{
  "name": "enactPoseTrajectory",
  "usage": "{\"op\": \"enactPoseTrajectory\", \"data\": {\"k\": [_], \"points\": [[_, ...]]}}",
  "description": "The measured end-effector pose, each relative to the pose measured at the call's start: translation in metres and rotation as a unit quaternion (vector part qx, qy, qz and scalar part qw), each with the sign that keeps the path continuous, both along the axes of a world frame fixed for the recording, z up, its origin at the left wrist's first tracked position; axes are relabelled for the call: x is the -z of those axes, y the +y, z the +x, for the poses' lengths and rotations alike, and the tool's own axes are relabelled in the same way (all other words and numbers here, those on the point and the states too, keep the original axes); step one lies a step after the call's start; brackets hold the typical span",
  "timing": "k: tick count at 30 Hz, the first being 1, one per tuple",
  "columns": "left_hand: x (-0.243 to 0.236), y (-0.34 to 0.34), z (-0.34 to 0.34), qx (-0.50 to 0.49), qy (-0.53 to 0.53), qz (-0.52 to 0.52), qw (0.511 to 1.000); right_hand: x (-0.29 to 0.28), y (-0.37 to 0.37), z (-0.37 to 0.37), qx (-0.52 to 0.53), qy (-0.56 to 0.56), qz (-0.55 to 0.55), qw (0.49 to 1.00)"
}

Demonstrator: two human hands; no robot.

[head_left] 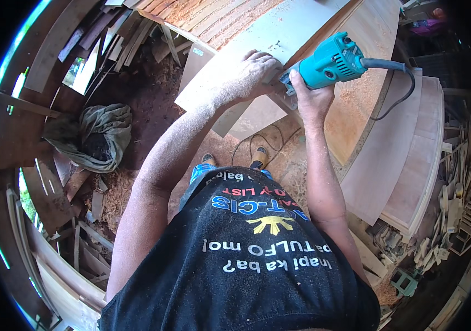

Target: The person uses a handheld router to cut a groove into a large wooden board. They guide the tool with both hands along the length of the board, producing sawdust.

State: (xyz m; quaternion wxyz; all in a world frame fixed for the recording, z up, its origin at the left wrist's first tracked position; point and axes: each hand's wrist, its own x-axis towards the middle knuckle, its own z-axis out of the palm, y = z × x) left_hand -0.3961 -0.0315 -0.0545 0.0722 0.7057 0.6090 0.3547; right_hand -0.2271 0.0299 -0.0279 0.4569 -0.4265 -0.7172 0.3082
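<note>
A teal trim router [337,62] with a dark power cord lies tilted on its side at the edge of a pale board [296,27]. My right hand [314,102] is closed around the router's underside, its thumb up near the base. Dusted with sawdust, my left hand [254,74] sits over the board's near edge with the fingers curled. Its fingertips reach close to the router's base; what they grip, if anything, is hidden. The router's bit is not clearly visible.
Ridged wood strips [208,19] covered in sawdust lie beyond the board. Large plywood sheets [390,160] stand at the right, near scrap wood [450,220]. A greenish cloth sack [105,135] rests on the floor at the left. The cord [412,88] loops down beside the bench.
</note>
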Motion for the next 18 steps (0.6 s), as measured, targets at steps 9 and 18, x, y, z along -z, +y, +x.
{"op": "enactPoseTrajectory", "data": {"k": [9,18], "points": [[-0.007,-0.001,-0.007,-0.003,0.019,0.009,1.000,0.001,0.012,-0.004,-0.014,0.018,0.008,1.000],[-0.012,-0.102,-0.045,-0.034,-0.041,-0.011,0.998,-0.025,0.048,0.042,-0.013,0.309,-0.174,0.935]]}}
